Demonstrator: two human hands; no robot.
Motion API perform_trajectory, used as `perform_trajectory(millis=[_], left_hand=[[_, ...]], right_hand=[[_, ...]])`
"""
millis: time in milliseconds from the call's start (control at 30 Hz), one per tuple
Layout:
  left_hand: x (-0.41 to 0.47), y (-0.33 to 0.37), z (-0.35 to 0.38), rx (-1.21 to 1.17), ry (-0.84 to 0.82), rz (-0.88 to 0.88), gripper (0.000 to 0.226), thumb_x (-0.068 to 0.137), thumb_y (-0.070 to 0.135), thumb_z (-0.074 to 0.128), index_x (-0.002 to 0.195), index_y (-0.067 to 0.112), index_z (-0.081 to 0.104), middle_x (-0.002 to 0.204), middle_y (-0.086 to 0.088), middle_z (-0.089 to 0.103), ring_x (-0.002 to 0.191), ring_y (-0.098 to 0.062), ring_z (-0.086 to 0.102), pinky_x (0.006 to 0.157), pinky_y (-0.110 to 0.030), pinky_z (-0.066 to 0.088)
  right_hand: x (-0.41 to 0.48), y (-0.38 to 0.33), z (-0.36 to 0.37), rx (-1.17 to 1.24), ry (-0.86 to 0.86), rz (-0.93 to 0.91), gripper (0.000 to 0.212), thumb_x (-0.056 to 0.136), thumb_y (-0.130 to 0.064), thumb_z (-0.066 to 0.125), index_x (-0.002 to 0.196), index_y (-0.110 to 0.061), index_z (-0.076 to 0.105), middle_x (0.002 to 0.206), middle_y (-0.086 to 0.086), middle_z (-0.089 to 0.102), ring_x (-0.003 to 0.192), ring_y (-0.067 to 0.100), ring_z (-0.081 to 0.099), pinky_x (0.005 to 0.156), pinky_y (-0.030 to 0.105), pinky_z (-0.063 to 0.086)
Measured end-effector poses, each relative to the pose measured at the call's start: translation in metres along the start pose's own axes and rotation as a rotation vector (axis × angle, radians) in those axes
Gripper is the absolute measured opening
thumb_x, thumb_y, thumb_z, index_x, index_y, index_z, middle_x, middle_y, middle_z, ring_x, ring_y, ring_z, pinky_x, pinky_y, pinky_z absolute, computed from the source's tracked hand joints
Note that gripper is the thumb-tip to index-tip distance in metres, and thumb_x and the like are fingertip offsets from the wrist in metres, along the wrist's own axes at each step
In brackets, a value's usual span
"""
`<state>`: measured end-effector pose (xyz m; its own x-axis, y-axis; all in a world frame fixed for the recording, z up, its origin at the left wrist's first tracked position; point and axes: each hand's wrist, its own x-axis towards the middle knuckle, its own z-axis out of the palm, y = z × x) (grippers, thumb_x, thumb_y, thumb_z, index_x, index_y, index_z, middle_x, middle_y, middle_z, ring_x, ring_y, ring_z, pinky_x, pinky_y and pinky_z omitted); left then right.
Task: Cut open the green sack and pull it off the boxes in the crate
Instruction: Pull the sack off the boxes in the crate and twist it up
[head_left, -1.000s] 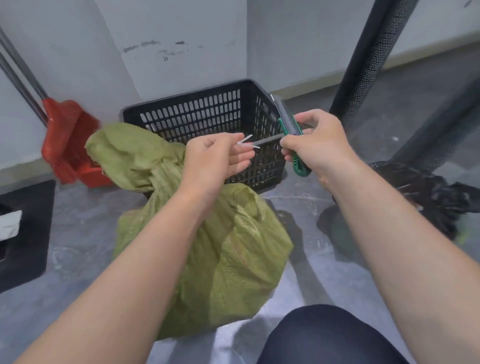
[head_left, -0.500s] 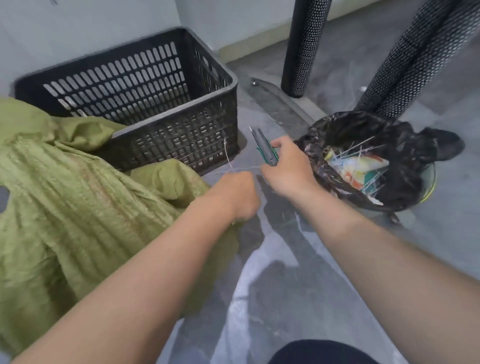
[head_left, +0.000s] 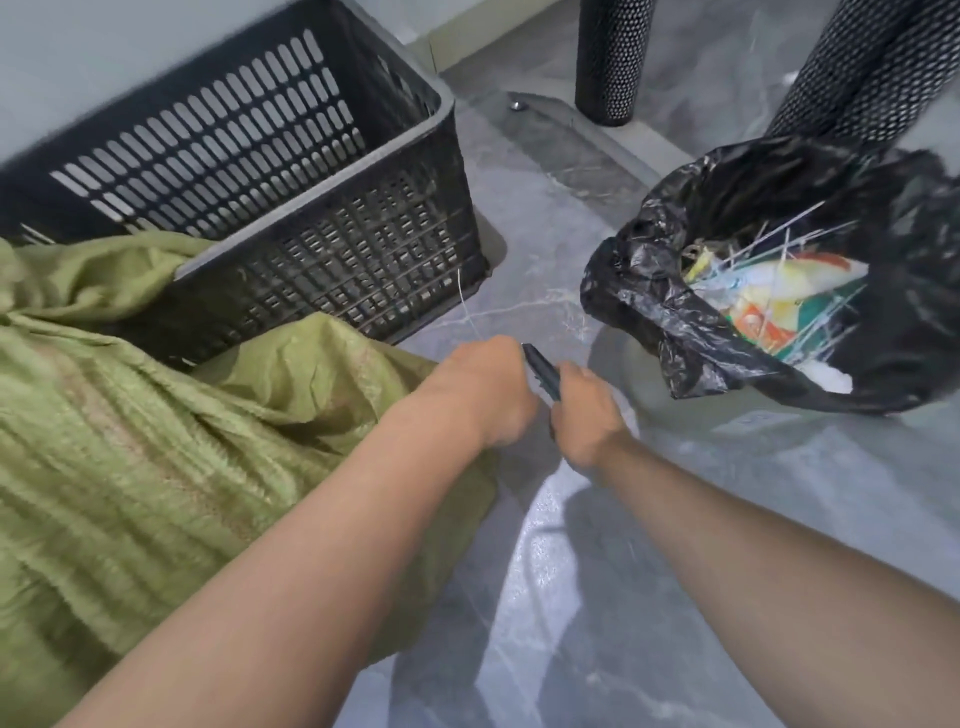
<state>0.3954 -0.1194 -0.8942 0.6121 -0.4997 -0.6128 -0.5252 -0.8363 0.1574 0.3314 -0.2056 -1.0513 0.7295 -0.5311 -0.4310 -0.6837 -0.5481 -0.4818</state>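
Note:
The green woven sack (head_left: 156, 457) lies bulging on the floor at the left, leaning against the front of the black slatted crate (head_left: 291, 171). The crate's inside looks empty where I can see it; no boxes show. My left hand (head_left: 488, 395) is closed on a thin white tie strip (head_left: 465, 306) that sticks up from the fist. Right beside it, my right hand (head_left: 584, 415) grips a utility knife (head_left: 540, 371), its dark body pointing up and left between the two hands. Both hands hover just past the sack's right edge.
A bin lined with a black bag (head_left: 769, 291) stands at the right, holding wrappers and several white strips. Two black perforated posts (head_left: 613, 57) rise at the back right. The floor (head_left: 597, 597) is glossy grey tile.
The view has swung down and right, from the sack's knotted top to the floor by the bin. Both hands have dropped and come together; the left now holds the strip upright.

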Motion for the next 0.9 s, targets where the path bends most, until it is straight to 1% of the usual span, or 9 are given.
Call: perform_trajectory(millis=[200, 300, 400, 500, 567, 633, 733, 800, 900], left_hand=[[0.007, -0.010, 0.002, -0.006, -0.049, -0.027, 0.019, 0.098, 0.010, 0.047, 0.116, 0.014, 0.052, 0.139, -0.020, 0.058, 0.122, -0.038, 0.056, 0.084, -0.032, 0.038], [0.009, -0.014, 0.004, -0.010, -0.051, -0.039, 0.026, 0.097, 0.007, 0.046, 0.121, 0.011, 0.054, 0.138, -0.020, 0.058, 0.118, -0.039, 0.056, 0.085, -0.034, 0.040], [0.008, -0.020, 0.001, -0.011, -0.038, -0.042, 0.027, 0.097, 0.007, 0.045, 0.122, 0.010, 0.053, 0.137, -0.020, 0.059, 0.125, -0.040, 0.056, 0.089, -0.035, 0.044], [0.006, -0.025, -0.003, -0.016, -0.011, -0.060, 0.038, 0.098, 0.009, 0.046, 0.135, 0.011, 0.053, 0.143, -0.018, 0.057, 0.131, -0.038, 0.054, 0.098, -0.036, 0.045], [0.002, -0.029, -0.007, -0.021, 0.012, -0.069, 0.046, 0.099, 0.009, 0.047, 0.145, 0.011, 0.048, 0.149, -0.017, 0.054, 0.135, -0.036, 0.052, 0.101, -0.036, 0.044], [-0.003, -0.031, -0.013, -0.049, 0.034, -0.056, 0.048, 0.099, 0.010, 0.050, 0.147, 0.010, 0.046, 0.150, -0.016, 0.053, 0.136, -0.036, 0.052, 0.101, -0.036, 0.044], [-0.015, -0.034, -0.022, -0.096, 0.058, -0.031, 0.048, 0.099, 0.011, 0.051, 0.147, 0.011, 0.047, 0.150, -0.017, 0.054, 0.136, -0.036, 0.052, 0.108, -0.039, 0.046], [-0.021, -0.037, -0.026, -0.142, 0.102, 0.000, 0.043, 0.097, 0.011, 0.049, 0.140, 0.011, 0.051, 0.145, -0.018, 0.058, 0.131, -0.038, 0.055, 0.107, -0.043, 0.048], [-0.033, -0.040, -0.034, -0.225, 0.164, 0.036, 0.067, 0.096, 0.006, 0.046, 0.160, 0.015, 0.029, 0.157, -0.016, 0.048, 0.144, -0.035, 0.046, 0.114, -0.043, 0.042]], right_hand=[[0.017, 0.007, 0.026, -0.055, 0.006, -0.011, 0.040, 0.096, -0.002, 0.058, 0.134, -0.002, 0.046, 0.131, 0.019, 0.050, 0.122, 0.031, 0.053, 0.101, 0.033, 0.042], [0.017, 0.009, 0.026, -0.035, 0.050, -0.020, 0.030, 0.102, -0.014, 0.054, 0.130, -0.005, 0.053, 0.126, 0.016, 0.053, 0.118, 0.032, 0.056, 0.099, 0.036, 0.043], [0.009, -0.001, 0.021, 0.215, 0.132, -0.042, 0.030, 0.104, -0.034, 0.041, 0.107, -0.023, 0.068, 0.107, 0.007, 0.067, 0.101, 0.032, 0.065, 0.086, 0.038, 0.049], [-0.007, -0.025, 0.003, 0.758, 0.100, 0.048, 0.040, 0.093, -0.053, 0.037, 0.090, -0.036, 0.073, 0.090, -0.005, 0.077, 0.085, 0.020, 0.073, 0.085, 0.048, 0.058], [-0.017, -0.041, -0.012, 1.021, 0.054, 0.054, 0.040, 0.097, -0.049, 0.043, 0.091, -0.027, 0.075, 0.082, -0.001, 0.077, 0.078, 0.019, 0.074, 0.077, 0.041, 0.062], [-0.029, -0.054, -0.030, 1.074, 0.046, -0.014, 0.027, 0.102, -0.033, 0.053, 0.094, -0.020, 0.075, 0.078, -0.001, 0.075, 0.074, 0.016, 0.071, 0.070, 0.034, 0.061], [-0.043, -0.063, -0.051, 1.038, 0.050, -0.117, 0.007, 0.094, -0.011, 0.071, 0.098, -0.014, 0.076, 0.080, 0.005, 0.075, 0.067, 0.011, 0.070, 0.063, 0.025, 0.057], [-0.051, -0.067, -0.064, 0.961, 0.082, -0.150, 0.014, 0.089, -0.006, 0.077, 0.099, -0.015, 0.078, 0.083, 0.008, 0.076, 0.064, 0.011, 0.071, 0.061, 0.022, 0.057], [-0.061, -0.076, -0.081, 0.802, 0.216, -0.239, 0.015, 0.086, -0.007, 0.077, 0.094, -0.018, 0.081, 0.078, 0.000, 0.077, 0.064, 0.011, 0.073, 0.069, 0.028, 0.061]])
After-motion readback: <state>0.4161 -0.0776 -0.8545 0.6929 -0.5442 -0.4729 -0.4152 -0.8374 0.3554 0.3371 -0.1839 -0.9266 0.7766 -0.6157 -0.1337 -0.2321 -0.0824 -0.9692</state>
